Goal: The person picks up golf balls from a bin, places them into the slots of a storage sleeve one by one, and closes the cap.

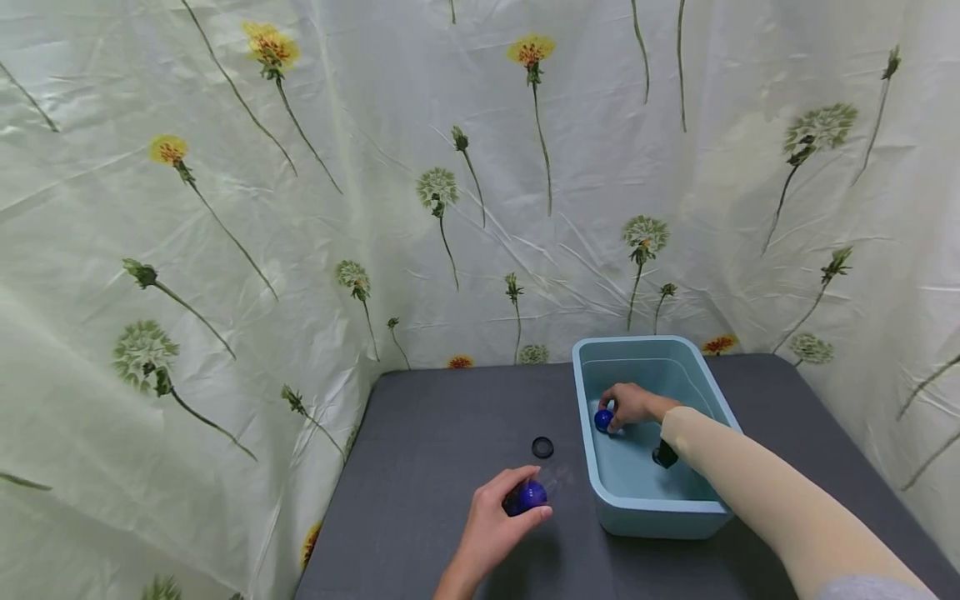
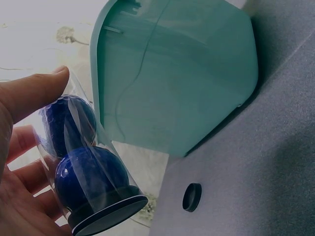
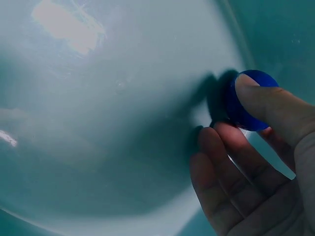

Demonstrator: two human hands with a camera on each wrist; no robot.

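Observation:
My left hand (image 1: pixel 495 521) grips a clear plastic tube (image 2: pixel 109 212) with a dark base, in front of the bin's left side. Inside the tube sit two blue golf balls (image 2: pixel 91 174), one against the other. Over in the light blue bin (image 1: pixel 654 505), my right hand (image 1: pixel 633 403) pinches another blue ball (image 3: pixel 239 112) between thumb and fingers, low by the bin's left wall. A small black ring-shaped cap (image 1: pixel 542 447) lies on the table between the tube and the bin.
The dark grey table (image 1: pixel 442 433) carries the bin at its right part. A dandelion-print curtain (image 1: pixel 480 250) hangs behind and along the sides. The bin's raised walls surround my right hand.

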